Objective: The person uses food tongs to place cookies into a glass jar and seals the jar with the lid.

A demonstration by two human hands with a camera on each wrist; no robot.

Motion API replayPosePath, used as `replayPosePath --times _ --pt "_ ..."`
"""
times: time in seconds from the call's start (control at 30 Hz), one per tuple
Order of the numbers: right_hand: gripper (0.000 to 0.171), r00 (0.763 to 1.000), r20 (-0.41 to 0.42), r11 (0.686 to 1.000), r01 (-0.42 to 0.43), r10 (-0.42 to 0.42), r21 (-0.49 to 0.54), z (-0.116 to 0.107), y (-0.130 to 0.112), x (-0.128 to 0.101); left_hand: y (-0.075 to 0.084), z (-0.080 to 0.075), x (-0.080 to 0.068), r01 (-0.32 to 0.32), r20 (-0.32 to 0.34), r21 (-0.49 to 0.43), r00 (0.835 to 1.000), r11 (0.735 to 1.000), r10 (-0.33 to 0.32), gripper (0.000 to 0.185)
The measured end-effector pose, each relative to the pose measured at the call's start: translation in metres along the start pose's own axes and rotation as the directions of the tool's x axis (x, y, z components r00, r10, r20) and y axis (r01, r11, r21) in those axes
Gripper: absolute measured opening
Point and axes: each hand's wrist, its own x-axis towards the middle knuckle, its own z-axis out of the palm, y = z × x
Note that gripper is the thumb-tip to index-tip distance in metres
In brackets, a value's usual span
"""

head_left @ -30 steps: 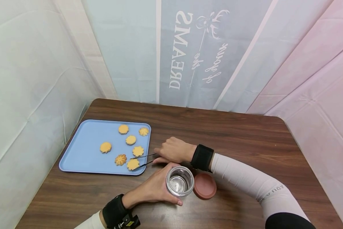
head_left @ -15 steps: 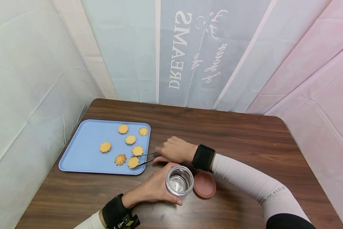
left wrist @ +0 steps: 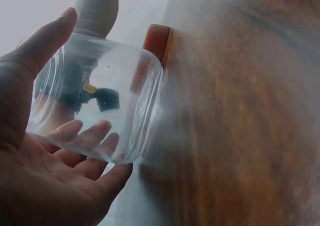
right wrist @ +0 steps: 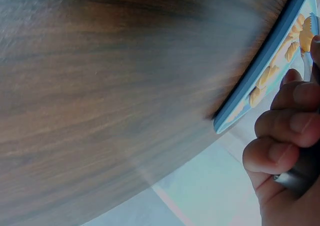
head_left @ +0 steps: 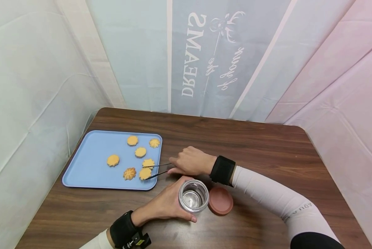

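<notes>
A: How do the fingers lie?

B: On the right hand, just off the right edge of the blue tray, they curl round the dark handle of the tongs. On the left hand, nearer the wearer than the tray, they wrap a clear jar, thumb on the other side.

A: Where do the tongs reach?

B: Over the tray's near right corner. Their arms stand apart, with one cookie between them and another under the far arm. I cannot tell whether they grip either.

A: And the rest?

B: Seven cookies lie on the tray, mostly in its right half. The jar is to the tray's right, mouth upward. Further right of the tray, just beside the jar, a reddish lid lies on the brown wooden table.
</notes>
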Motion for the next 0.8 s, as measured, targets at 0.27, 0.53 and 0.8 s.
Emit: replayPosePath --times 0.27,0.53,0.8 --pt "0.043 1.0 0.012 1.0 -0.019 0.019 -0.023 -0.006 0.002 -0.004 0.0 0.0 0.0 0.014 -0.004 -0.002 1.0 1.0 -0.014 0.096" --pt "0.042 1.0 -0.004 1.0 -0.02 0.02 -0.014 -0.014 0.003 -0.011 0.001 0.001 0.0 0.006 -0.009 0.007 1.0 1.0 -0.006 0.095" --pt "0.042 0.999 -0.009 0.999 -0.038 0.038 -0.011 -0.02 0.002 -0.02 0.001 0.002 0.0 0.008 -0.02 0.026 1.0 1.0 -0.007 0.096"
